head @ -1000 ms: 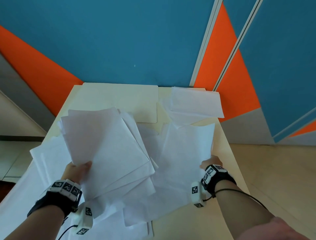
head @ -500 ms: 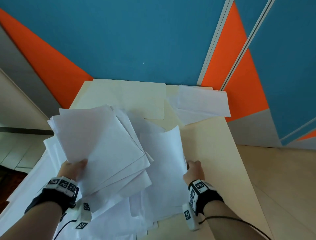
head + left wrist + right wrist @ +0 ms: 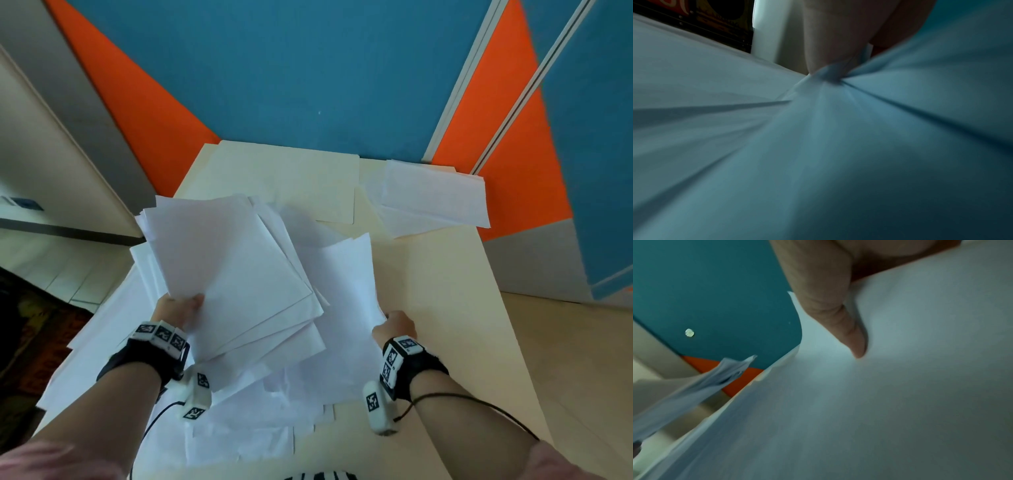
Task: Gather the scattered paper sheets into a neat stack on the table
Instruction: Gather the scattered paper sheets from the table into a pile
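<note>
1. Left hand (image 3: 178, 308), at about 8 o'clock in the head view: thumb on top of a fanned bundle of white paper sheets (image 3: 233, 274), fingers hidden beneath. It grips the bundle at its near-left corner, and the bundle is lifted off the pale cream rectangular table (image 3: 445, 308).
2. Left wrist view: blurred and dim; bluish paper bunches to a point under a finger, probably the gripped corner.
3. Right hand (image 3: 394, 329), at about 4 o'clock: closed on the right edge of a single white paper sheet (image 3: 346, 291), which curves upward beside the bundle. In the right wrist view the thumb (image 3: 838, 313) lies flat on the sheet's face.
4. Loose white sheets (image 3: 239, 428) lie overlapping on the table under both hands, spreading toward 6 and 7 o'clock.
5. A small pile of white sheets (image 3: 431, 198) sits at 1 o'clock, well apart from the hands.
6. A cream rounded-corner board (image 3: 284, 185) lies at 12 o'clock against the blue and orange wall (image 3: 308, 68).
</note>
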